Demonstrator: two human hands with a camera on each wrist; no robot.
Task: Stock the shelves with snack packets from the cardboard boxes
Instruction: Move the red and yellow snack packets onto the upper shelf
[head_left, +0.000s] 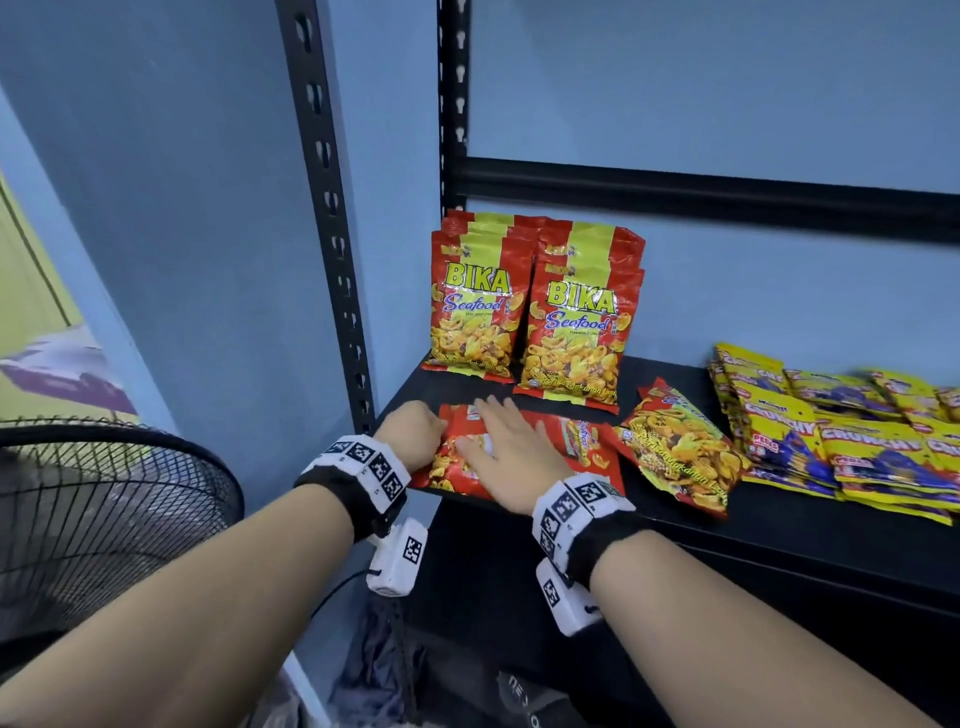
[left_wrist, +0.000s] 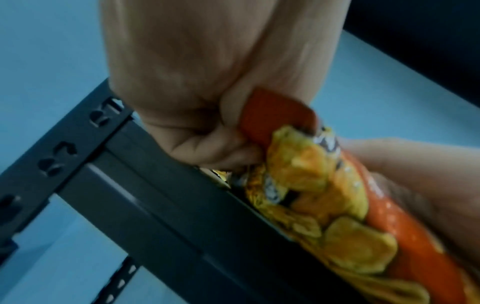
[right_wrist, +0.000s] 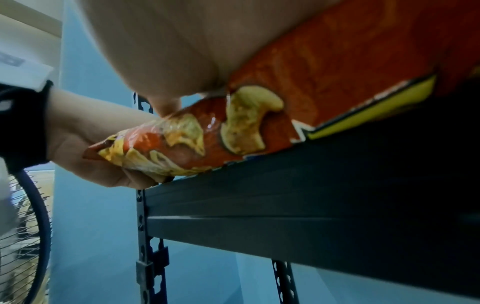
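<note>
A red Bika Seafood packet (head_left: 571, 441) lies flat at the front left of the black shelf (head_left: 779, 525). My left hand (head_left: 434, 431) grips its left end, fingers curled round the crumpled edge. In the left wrist view that hand (left_wrist: 207, 144) pinches the packet (left_wrist: 324, 195) at the shelf's rim. My right hand (head_left: 488, 431) rests flat on top of the packet with straight fingers. From the right wrist view its palm (right_wrist: 182, 51) presses on the packet (right_wrist: 324, 72), whose end overhangs the shelf edge in my left hand (right_wrist: 85, 144).
Several Bika packets (head_left: 524, 312) stand upright in two rows at the back left. Another Bika packet (head_left: 675, 447) lies flat to the right. Yellow Crunchy packets (head_left: 857, 441) are piled at the far right. A shelf upright (head_left: 332, 234) and a fan (head_left: 104, 519) stand left.
</note>
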